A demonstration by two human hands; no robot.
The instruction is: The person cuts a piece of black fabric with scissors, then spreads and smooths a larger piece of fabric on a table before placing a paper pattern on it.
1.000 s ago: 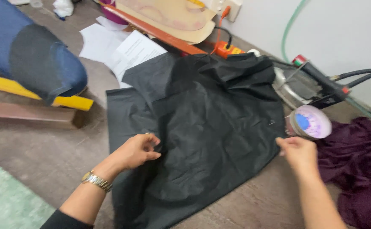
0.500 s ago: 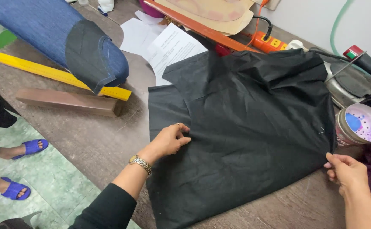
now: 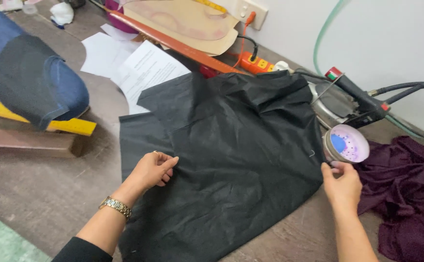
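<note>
Head view, only 1 camera. Black cloth (image 3: 231, 155) lies spread over the middle of the desk (image 3: 42, 194), creased, upper edge bunched near the wall.

Left hand (image 3: 154, 170): lies on the cloth near its left side, fingers loosely curled with the tips pressing or pinching a fold. Can't tell if it actually has a grip. Gold watch (image 3: 116, 207) on the wrist.

Right hand (image 3: 342, 185): at the cloth's right edge, fingers closed on the hem, just below a round tin (image 3: 346, 144) with a pale purple top. Looks like a pinch hold on the edge.

Handling, my read: thin woven stuff, light, limp, no stiffness at all. It'll fold and drag rather than slide as a sheet, and it creases easily. Not fragile. Best hold is at the edges or corners, 2 points well apart, so it stays taut between them.

Around it: steam iron (image 3: 348, 99) behind the tin, dark purple cloth (image 3: 406, 194) at far right, white papers (image 3: 139, 68) beyond the black cloth, blue padded form (image 3: 23, 82) at left over a yellow ruler (image 3: 71, 126), orange power strip (image 3: 258, 63) by the wall.
</note>
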